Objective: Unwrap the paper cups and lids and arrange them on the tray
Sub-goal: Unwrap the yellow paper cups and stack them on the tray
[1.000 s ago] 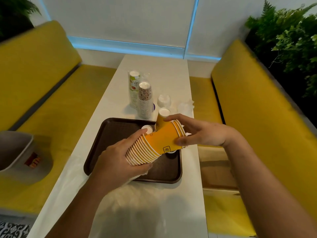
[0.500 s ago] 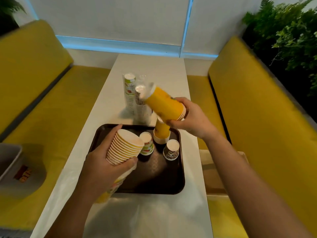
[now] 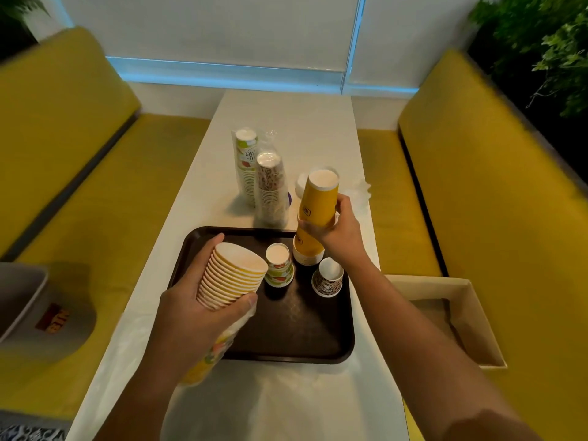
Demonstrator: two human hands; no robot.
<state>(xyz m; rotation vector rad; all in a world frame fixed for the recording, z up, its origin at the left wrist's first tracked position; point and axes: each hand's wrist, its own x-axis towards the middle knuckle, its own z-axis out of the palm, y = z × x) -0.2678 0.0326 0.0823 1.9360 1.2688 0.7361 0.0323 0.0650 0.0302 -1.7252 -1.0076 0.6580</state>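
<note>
My left hand [image 3: 203,316] grips a stack of yellow paper cups [image 3: 234,275] over the left side of the dark brown tray [image 3: 296,332], rims facing up and right. My right hand [image 3: 339,232] holds a smaller set of upside-down yellow cups [image 3: 318,198] and lowers it onto an upside-down yellow stack [image 3: 307,249] standing at the tray's far edge. On the tray also stand a short stack of fruit-print cups [image 3: 278,265] and a brown-patterned cup [image 3: 327,280].
Two wrapped cup stacks, a fruit-print one [image 3: 245,160] and a brown-patterned one [image 3: 270,189], stand behind the tray with white lids [image 3: 300,184] and crumpled plastic [image 3: 361,189]. An open cardboard box [image 3: 464,323] lies on the right yellow bench, a grey bin [image 3: 19,300] on the left.
My right hand pulled several cups off the stack, turned them upside down and brought them down over the yellow stack on the tray. My left hand kept the remaining cups near the tray's left.
</note>
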